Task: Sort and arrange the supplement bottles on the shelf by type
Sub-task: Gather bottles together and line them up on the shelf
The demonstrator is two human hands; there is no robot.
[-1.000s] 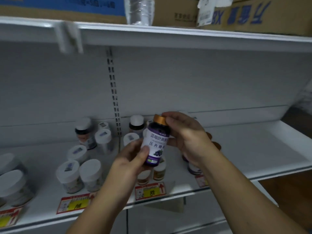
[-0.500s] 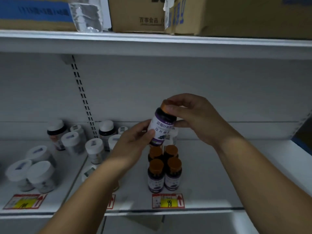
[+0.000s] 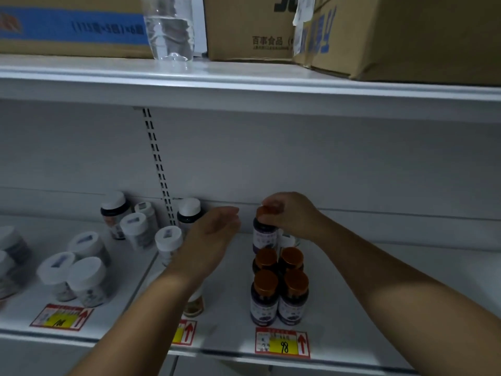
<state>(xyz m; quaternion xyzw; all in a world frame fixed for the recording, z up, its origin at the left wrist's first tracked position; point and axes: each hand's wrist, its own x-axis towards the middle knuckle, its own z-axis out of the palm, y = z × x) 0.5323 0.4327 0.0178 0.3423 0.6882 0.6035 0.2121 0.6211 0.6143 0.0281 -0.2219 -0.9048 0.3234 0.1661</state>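
My right hand (image 3: 291, 215) grips the orange cap of a purple-labelled bottle (image 3: 264, 236), which stands at the back of a block of several matching orange-capped bottles (image 3: 279, 291) on the white shelf (image 3: 379, 308). My left hand (image 3: 214, 234) hovers open just left of that bottle, fingers apart and holding nothing. White-capped bottles (image 3: 135, 229) stand in a loose cluster on the left part of the shelf. One more bottle (image 3: 193, 305) is partly hidden under my left forearm.
Price tags (image 3: 282, 343) hang along the shelf's front edge. The upper shelf (image 3: 244, 80) carries cardboard boxes (image 3: 406, 36) and a clear water bottle (image 3: 170, 28). A slotted upright (image 3: 158, 164) runs down the back panel. Bare shelf surface lies to the right.
The bottle came down from mid-air to the back of the orange-capped block. My left hand let go of it and opened; my right hand keeps hold of the cap.
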